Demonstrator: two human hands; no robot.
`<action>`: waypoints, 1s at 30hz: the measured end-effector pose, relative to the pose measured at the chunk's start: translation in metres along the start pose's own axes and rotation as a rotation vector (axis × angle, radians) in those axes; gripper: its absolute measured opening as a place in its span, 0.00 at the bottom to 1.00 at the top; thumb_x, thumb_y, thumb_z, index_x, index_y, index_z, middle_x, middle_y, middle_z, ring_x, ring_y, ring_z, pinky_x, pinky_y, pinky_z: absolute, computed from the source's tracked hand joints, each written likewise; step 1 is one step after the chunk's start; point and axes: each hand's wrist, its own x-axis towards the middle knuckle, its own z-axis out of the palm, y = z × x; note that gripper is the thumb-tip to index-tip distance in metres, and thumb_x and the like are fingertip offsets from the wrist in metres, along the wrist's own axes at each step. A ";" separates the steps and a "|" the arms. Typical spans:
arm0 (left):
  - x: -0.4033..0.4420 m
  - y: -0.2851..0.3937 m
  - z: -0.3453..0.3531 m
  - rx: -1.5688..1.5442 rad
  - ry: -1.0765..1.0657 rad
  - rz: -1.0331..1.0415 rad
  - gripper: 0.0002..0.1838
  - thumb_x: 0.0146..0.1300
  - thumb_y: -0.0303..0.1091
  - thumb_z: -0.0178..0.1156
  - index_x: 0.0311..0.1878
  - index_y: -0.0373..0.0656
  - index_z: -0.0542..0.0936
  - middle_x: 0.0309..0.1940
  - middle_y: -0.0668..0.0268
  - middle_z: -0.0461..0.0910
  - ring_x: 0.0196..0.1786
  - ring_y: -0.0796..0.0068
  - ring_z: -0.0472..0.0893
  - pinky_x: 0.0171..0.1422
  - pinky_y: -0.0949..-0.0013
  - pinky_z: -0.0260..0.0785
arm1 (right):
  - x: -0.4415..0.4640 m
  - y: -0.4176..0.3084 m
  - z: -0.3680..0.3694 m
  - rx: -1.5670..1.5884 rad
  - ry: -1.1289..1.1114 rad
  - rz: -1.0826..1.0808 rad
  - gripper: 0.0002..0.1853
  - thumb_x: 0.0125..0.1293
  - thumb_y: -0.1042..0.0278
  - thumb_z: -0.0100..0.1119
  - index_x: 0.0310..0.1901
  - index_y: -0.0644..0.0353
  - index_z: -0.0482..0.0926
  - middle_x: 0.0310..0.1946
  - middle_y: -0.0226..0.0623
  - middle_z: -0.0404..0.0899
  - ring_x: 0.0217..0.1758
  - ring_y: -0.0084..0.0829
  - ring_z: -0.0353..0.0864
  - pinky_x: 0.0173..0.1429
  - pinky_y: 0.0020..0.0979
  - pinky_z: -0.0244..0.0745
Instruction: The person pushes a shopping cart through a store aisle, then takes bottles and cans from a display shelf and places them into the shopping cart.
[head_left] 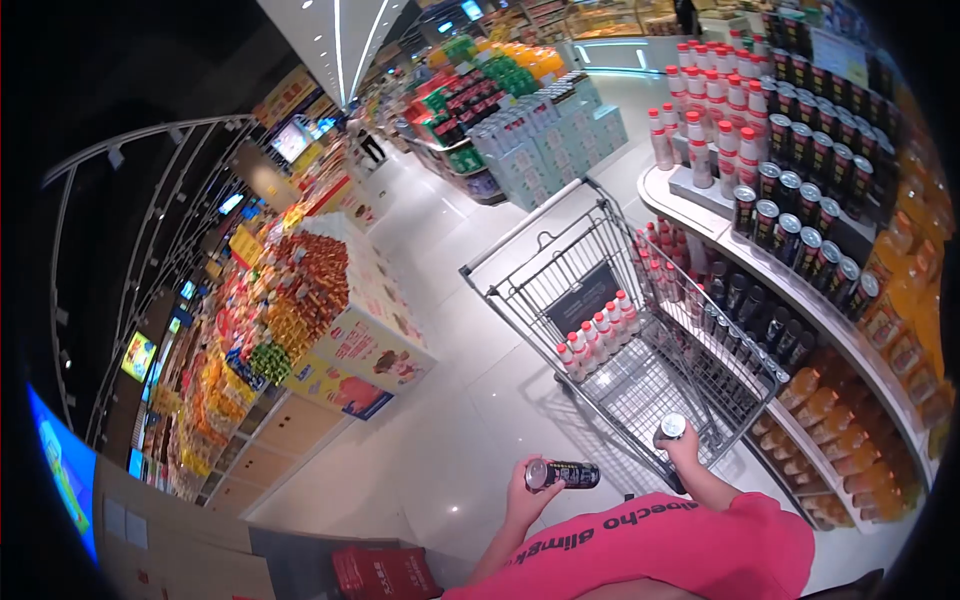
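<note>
My left hand (pixel 520 492) is closed round a dark can (pixel 572 475), which lies on its side in the air, its silver end toward the left. In my right hand (pixel 685 447) is another can (pixel 673 426), its pale silver top facing up, over the near end of a metal shopping cart (pixel 640 385). Inside the cart, several bottles with red caps (pixel 597 338) stand in a row along the left side of the wire basket.
On the right, a curved shelf (pixel 720 225) carries red-capped bottles, rows of dark cans (pixel 800 190) and orange drinks (pixel 890 340). A candy display (pixel 270 330) stands left, a red bag (pixel 385 572) at the lower left. Stacked drinks (pixel 540 140) and a distant person (pixel 372 148) are ahead.
</note>
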 end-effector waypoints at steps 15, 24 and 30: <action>0.121 0.014 0.089 0.292 -0.299 0.233 0.32 0.47 0.30 0.71 0.54 0.38 0.67 0.43 0.61 0.79 0.44 0.74 0.79 0.49 0.70 0.71 | -0.019 0.017 -0.070 0.047 0.153 0.044 0.32 0.32 0.71 0.73 0.47 0.60 0.75 0.40 0.37 0.81 0.46 0.34 0.80 0.51 0.32 0.73; 0.261 -0.041 0.108 0.868 -0.436 0.308 0.36 0.36 0.36 0.75 0.50 0.37 0.69 0.41 0.51 0.78 0.46 0.53 0.79 0.51 0.59 0.70 | 0.017 0.010 -0.052 -0.173 0.308 0.096 0.31 0.33 0.64 0.74 0.47 0.56 0.77 0.40 0.40 0.81 0.46 0.40 0.80 0.50 0.35 0.74; 0.347 -0.107 0.123 1.343 -0.691 0.181 0.39 0.36 0.40 0.70 0.53 0.39 0.65 0.38 0.50 0.80 0.42 0.52 0.81 0.49 0.56 0.73 | 0.108 0.010 0.031 -0.354 0.219 0.066 0.31 0.35 0.58 0.74 0.45 0.57 0.77 0.40 0.40 0.81 0.45 0.41 0.80 0.51 0.36 0.75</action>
